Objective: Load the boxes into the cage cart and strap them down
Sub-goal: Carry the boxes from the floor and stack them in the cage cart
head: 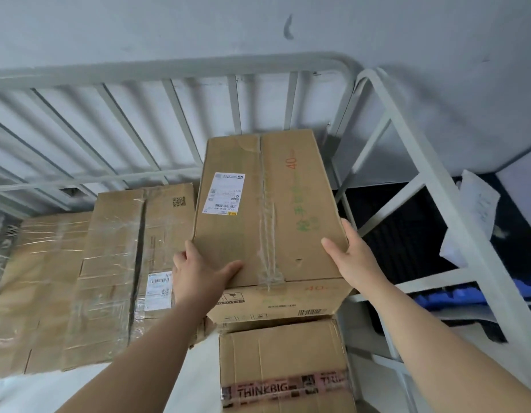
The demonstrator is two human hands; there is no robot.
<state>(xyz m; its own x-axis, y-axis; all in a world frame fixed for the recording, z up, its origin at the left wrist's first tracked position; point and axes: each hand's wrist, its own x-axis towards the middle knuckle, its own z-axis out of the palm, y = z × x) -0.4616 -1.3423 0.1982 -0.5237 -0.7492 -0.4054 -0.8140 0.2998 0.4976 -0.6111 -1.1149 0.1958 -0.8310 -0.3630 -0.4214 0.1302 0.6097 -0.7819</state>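
A brown cardboard box (258, 204) marked "40", with a white shipping label, sits on top of another box with THINKBIG tape (285, 368), inside the white barred cage cart (169, 70). My left hand (198, 275) grips the box's near left corner, thumb on top. My right hand (350, 257) holds its near right edge, thumb lying on the top face and fingers down the side. Two more taped boxes, one (130, 263) next to my left hand and one (41, 287) further left, stand side by side in the cart.
The cart's side gate (422, 180) of white bars rises on the right. Beyond it lie dark floor, a blue item (455, 296) and a white paper (472, 213). A grey wall stands behind the cart.
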